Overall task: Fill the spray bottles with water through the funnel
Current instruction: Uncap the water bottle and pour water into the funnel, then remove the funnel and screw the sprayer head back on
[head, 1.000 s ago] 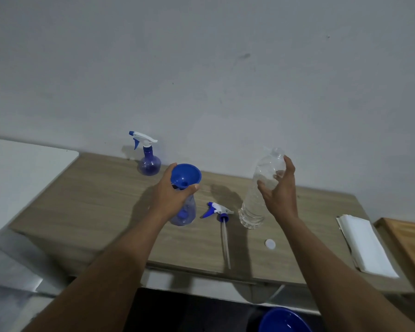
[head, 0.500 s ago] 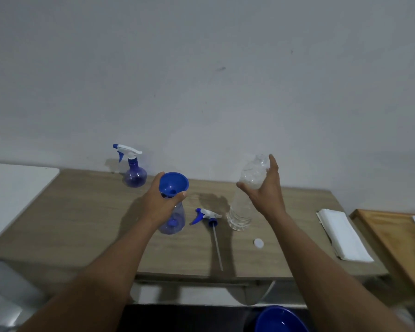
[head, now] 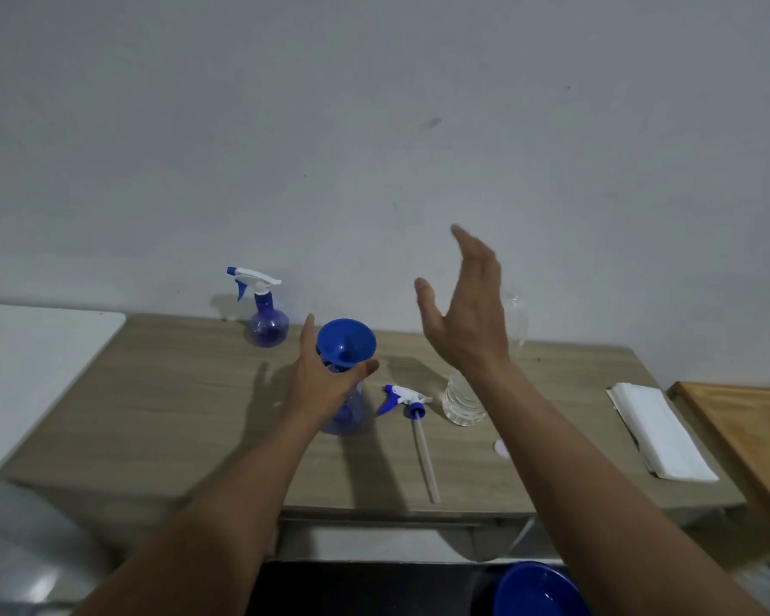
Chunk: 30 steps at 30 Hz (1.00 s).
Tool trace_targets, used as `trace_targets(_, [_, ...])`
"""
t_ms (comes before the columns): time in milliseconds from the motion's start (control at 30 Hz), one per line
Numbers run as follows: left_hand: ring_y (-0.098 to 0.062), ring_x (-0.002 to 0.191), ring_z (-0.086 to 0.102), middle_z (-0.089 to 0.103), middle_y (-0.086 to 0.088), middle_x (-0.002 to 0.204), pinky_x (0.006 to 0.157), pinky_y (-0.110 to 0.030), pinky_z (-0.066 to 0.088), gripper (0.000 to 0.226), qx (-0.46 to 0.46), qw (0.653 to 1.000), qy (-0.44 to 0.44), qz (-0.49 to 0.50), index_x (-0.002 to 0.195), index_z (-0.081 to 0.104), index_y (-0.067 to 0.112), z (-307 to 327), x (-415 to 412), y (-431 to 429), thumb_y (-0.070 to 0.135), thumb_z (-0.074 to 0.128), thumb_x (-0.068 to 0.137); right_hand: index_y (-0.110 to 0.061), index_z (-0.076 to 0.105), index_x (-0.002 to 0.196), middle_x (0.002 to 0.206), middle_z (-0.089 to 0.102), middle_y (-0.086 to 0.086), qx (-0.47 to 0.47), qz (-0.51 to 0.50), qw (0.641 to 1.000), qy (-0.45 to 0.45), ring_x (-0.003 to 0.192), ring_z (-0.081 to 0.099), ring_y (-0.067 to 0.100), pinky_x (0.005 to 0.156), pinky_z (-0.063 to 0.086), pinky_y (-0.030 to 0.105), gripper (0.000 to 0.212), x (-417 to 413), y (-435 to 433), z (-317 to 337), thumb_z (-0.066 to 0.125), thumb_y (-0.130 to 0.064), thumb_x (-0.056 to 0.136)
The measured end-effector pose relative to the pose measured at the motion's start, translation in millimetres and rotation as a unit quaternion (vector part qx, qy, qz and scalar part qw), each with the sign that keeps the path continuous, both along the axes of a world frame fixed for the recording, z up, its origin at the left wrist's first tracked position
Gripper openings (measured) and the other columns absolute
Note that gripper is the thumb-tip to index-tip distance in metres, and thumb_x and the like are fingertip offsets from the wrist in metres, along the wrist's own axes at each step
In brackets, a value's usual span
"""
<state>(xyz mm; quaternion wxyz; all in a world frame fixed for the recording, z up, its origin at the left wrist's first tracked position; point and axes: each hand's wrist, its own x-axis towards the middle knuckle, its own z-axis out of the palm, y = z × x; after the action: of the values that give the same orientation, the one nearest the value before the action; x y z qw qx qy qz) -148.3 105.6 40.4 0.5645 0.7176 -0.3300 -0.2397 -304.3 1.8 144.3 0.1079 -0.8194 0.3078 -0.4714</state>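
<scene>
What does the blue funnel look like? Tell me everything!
The funnel is bright blue and looks like shiny plastic, with a wide round mouth facing up. It stands in the neck of a see-through bluish spray bottle on the wooden table. The left hand grips just beneath its bowl, hiding the spout.

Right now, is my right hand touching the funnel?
Apart. The head view shows bare wall and table between the open right hand and the blue funnel.
</scene>
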Motion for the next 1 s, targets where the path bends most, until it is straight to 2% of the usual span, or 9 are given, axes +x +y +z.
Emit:
trace_targets(133, [-0.013,0.121,0.056,0.057,0.007,0.135,0.101,-0.037,0.05,0.119,0.018,1.0,0.019,-0.006,0.148,0.028,0.032,-12,8,-4,0.051,0.094,0.051,-0.02,0.028,0.156,0.155,0.034,0.004,0.112,0.084,0.976,0.167,0.142,0.034,0.019,0.109,0.039,0.033,0.067,34,9,-12,0.058,-0.031,0.098])
trace_targets(267, [-0.012,0.113,0.058,0.058,0.006,0.124,0.085,-0.021,0.045,0.097,0.039,0.999,0.013,-0.004,0.14,0.043,0.02,-26,11,0,0.019,0.095,0.059,-0.026,0.02,0.16,0.161,0.026,0.001,0.219,0.143,0.918,0.298,0.145,0.034,0.021,0.114,0.038,0.038,0.082,59,8,-30,0.065,-0.044,0.093])
trace_targets(367, [-0.02,0.107,0.064,0.064,0.002,0.11,0.085,-0.026,0.047,0.074,0.098,0.995,0.012,-0.008,0.127,0.056,0.009,-40,15,1,0.015,0.092,0.063,-0.027,0.02,0.161,0.16,0.03,0.001,0.25,0.154,0.888,0.355,0.141,0.04,0.023,0.108,0.037,0.033,0.088,72,2,-38,0.068,-0.048,0.09])
trace_targets(467, [0.001,0.083,0.065,0.062,0.004,0.093,0.072,-0.013,0.047,0.038,0.131,0.991,0.025,-0.018,0.106,0.062,0.013,-49,18,0,0.008,0.084,0.075,-0.027,0.028,0.158,0.15,0.04,0.002,0.242,0.152,0.874,0.392,0.132,0.047,0.025,0.102,0.041,0.033,0.087,79,-5,-38,0.071,-0.052,0.087])
trace_targets(533, [0.004,0.069,0.064,0.06,0.003,0.085,0.064,-0.012,0.049,0.024,0.13,0.991,0.03,-0.017,0.095,0.06,0.014,-53,17,-3,0.001,0.076,0.082,-0.03,0.028,0.158,0.143,0.042,0.002,0.238,0.149,0.867,0.412,0.126,0.049,0.024,0.1,0.043,0.035,0.091,81,-8,-35,0.073,-0.055,0.083])
trace_targets(633, [-0.015,0.082,0.064,0.065,0.001,0.093,0.073,-0.029,0.052,0.041,0.126,0.99,0.057,-0.002,0.115,0.061,0.011,-56,18,-5,0.012,0.08,0.08,-0.035,0.028,0.157,0.134,0.045,0.002,0.215,0.145,0.855,0.448,0.121,0.05,0.024,0.099,0.047,0.04,0.096,83,-10,-29,0.076,-0.058,0.078])
trace_targets(800, [-0.011,0.088,0.065,0.068,-0.002,0.108,0.071,-0.019,0.049,0.049,0.119,0.991,0.053,-0.009,0.121,0.058,0.017,-59,20,-8,0.01,0.082,0.078,-0.031,0.037,0.149,0.131,0.048,0.002,0.213,0.131,0.859,0.447,0.111,0.052,0.023,0.086,0.047,0.035,0.086,87,-13,-24,0.077,-0.056,0.077])
trace_targets(900, [0.006,0.064,0.058,0.06,0.01,0.087,0.055,-0.004,0.045,0.037,0.107,0.992,0.063,-0.021,0.114,0.058,0.011,-60,21,-7,0.006,0.077,0.083,-0.029,0.039,0.145,0.131,0.047,0.0,0.223,0.132,0.855,0.449,0.103,0.054,0.021,0.078,0.044,0.031,0.085,88,-14,-19,0.08,-0.053,0.075])
trace_targets(1000, [0.007,0.071,0.06,0.057,0.019,0.086,0.06,-0.002,0.044,0.04,0.102,0.993,0.042,-0.036,0.116,0.06,0.011,-56,20,-5,0.005,0.078,0.081,-0.038,0.034,0.148,0.128,0.043,-0.001,0.238,0.148,0.858,0.429,0.103,0.054,0.022,0.083,0.047,0.033,0.085,86,-17,-8,0.076,-0.055,0.076])
